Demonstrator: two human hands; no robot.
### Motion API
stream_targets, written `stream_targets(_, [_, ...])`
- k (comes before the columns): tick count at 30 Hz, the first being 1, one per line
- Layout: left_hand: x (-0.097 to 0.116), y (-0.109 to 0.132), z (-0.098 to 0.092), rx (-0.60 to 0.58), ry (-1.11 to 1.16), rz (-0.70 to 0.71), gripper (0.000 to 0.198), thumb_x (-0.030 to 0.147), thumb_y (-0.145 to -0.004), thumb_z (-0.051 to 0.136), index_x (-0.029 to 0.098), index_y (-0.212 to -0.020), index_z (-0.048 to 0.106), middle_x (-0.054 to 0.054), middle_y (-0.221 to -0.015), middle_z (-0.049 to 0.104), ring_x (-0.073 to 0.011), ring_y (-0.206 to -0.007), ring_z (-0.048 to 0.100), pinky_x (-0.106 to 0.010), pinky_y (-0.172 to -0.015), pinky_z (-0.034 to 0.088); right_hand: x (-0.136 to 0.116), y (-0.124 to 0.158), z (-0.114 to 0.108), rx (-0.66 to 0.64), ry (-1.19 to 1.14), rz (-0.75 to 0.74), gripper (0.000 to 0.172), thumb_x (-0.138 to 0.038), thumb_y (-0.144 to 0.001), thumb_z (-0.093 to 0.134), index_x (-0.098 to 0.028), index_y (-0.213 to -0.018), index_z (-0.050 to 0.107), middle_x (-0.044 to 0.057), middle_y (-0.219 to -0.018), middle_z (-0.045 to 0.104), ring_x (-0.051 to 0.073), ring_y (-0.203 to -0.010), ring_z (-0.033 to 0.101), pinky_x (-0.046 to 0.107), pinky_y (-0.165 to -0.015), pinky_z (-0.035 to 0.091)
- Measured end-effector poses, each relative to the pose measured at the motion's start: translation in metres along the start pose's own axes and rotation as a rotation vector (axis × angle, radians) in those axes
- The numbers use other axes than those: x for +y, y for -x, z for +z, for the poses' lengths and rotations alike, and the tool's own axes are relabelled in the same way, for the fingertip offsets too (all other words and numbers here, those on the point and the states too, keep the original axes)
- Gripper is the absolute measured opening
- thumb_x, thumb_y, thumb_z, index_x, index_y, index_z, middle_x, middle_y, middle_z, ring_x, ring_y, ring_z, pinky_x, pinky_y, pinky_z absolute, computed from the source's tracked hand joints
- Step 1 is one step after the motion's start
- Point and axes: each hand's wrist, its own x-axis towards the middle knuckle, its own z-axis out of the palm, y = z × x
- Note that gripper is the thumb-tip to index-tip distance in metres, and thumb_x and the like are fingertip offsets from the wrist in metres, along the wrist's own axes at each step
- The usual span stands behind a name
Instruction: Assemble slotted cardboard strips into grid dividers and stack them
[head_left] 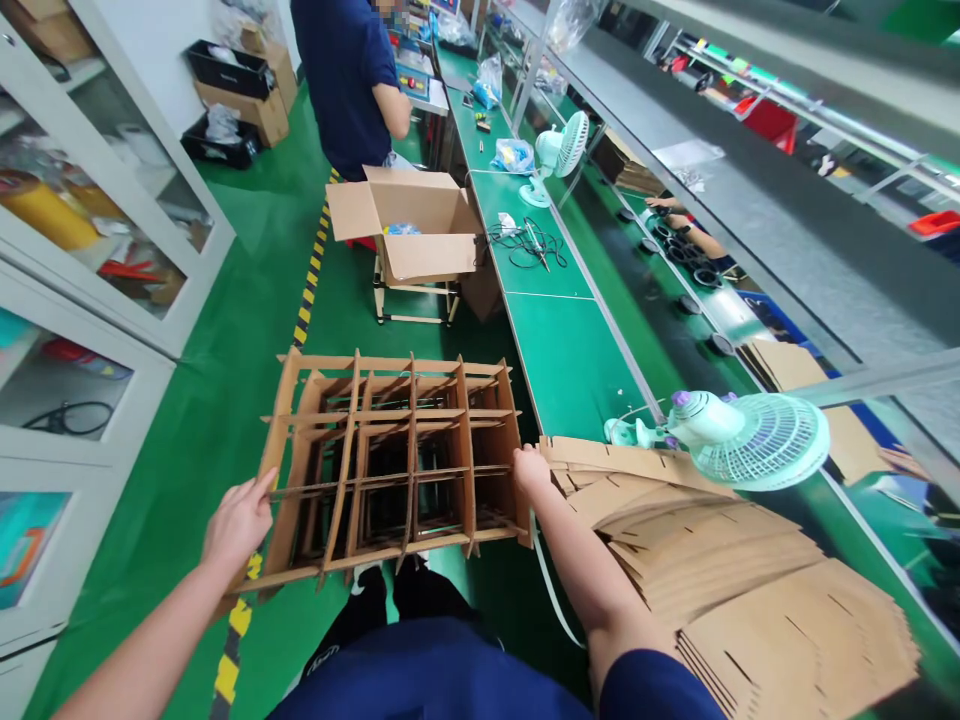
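Gripping a cardboard divider (412, 475) at opposite ends, a left hand (238, 525) and a right hand (531, 470) hold it over green floor (225, 350), beside a workbench (559, 345) bearing stacked cardboard sheets (705, 570).

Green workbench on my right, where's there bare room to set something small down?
The largest bare patch of the green workbench lies beyond your right hand, between the cardboard sheets and the dark cables. Those sheets and the near fan crowd the near end; farther up, the far fan and a plastic bag leave less room.
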Motion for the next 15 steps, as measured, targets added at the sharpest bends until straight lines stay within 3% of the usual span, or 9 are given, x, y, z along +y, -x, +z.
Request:
stream_targets(4, [0.003,0.0,0.0,0.009,0.043,0.011,0.054,0.016,-0.077,0.037,0.014,-0.128,0.056,-0.013,-0.102,0.064,-0.0264,-0.095,0.056,-0.037,-0.09,0.046,0.01,0.01,0.011,0.0,-0.02,0.052,0.03,0.001,-0.082,0.043,-0.012,-0.099,0.065,0.015,-0.106,0.063,0.021,-0.095,0.063,0.028,-0.082,0.045])
stream_targets(9, [0.004,-0.007,0.008,-0.095,0.017,0.008,0.049,0.02,-0.079,0.038,0.014,-0.124,0.056,-0.013,-0.097,0.064,-0.0275,-0.093,0.058,-0.042,-0.09,0.047,0.011,0.022,0.005,0.071,-0.018,0.106,0.028,-0.008,-0.087,0.042,-0.018,-0.107,0.06,0.012,-0.113,0.061,0.021,-0.106,0.056,0.03,-0.089,0.042])
stream_targets(12, [0.011,-0.007,0.0,-0.105,0.011,-0.037,0.053,0.034,-0.084,0.037,0.019,-0.135,0.045,-0.017,-0.123,0.056,-0.0343,-0.11,0.053,-0.052,-0.088,0.048,0.032,0.021,-0.009,0.141,0.006,0.194,0.036,-0.011,-0.091,0.037,-0.017,-0.123,0.051,0.016,-0.129,0.051,0.025,-0.121,0.046,0.036,-0.096,0.038])
stream_targets(15, [0.026,-0.001,-0.02,-0.005,0.079,-0.116,0.066,0.041,-0.083,0.04,0.041,-0.145,0.02,-0.01,-0.149,0.035,-0.0414,-0.126,0.042,-0.065,-0.088,0.043,0.072,0.016,-0.025,0.121,0.034,0.29,0.045,-0.014,-0.091,0.045,-0.015,-0.135,0.04,0.02,-0.137,0.043,0.031,-0.132,0.033,0.045,-0.1,0.035])
